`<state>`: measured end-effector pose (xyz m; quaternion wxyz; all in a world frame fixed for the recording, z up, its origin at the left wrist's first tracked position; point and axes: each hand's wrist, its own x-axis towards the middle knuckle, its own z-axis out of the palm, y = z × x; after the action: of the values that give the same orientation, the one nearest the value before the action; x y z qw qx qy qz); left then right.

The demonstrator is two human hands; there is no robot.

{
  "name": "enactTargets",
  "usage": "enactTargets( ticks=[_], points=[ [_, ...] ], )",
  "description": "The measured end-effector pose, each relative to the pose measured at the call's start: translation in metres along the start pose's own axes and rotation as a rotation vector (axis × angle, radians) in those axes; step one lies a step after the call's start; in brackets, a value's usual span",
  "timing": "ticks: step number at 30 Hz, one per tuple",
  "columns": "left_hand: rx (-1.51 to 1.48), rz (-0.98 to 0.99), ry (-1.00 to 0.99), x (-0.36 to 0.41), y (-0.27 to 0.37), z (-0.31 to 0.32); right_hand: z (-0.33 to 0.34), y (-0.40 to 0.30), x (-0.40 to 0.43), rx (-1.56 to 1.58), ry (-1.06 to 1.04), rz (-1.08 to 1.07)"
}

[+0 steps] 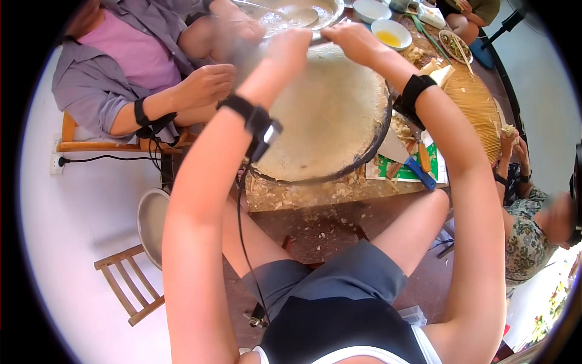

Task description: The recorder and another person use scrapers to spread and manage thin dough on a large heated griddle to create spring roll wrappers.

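A large round griddle (323,123) is covered by a thin pale sheet of batter. Both my arms reach over it to its far edge. My left hand (289,45), blurred, is closed around one end of a narrow bar-like tool (318,38). The other end is in my right hand (348,38), its fingers curled over it. What the tool is cannot be made out. Just beyond my hands stands a wide metal basin (334,11) of liquid with a ladle (305,17) in it.
A co-worker's hand (213,82) is close to my left forearm. Right of the griddle lie a blue-handled scraper (419,172), a wooden-handled tool (423,155) and a bowl of yellow liquid (391,35). Another person's hands (514,139) are by the round slatted mat (473,109).
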<state>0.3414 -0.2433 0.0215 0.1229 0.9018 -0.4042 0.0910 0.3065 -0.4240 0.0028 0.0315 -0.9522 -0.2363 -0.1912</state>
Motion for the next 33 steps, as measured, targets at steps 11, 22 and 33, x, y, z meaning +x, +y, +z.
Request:
enactTargets(
  ticks=[11,22,33],
  points=[
    [-0.174,0.419,-0.158,0.021,0.003,0.008,-0.026,-0.022,-0.023,-0.050,-0.396,0.046],
    [-0.006,0.242,-0.260,-0.146,0.009,-0.047,-0.048,-0.164,-0.030,0.073,-0.406,-0.203],
    [-0.070,0.224,-0.144,-0.253,0.044,-0.062,-0.071,-0.247,-0.077,-0.050,-0.468,-0.299]
  ],
)
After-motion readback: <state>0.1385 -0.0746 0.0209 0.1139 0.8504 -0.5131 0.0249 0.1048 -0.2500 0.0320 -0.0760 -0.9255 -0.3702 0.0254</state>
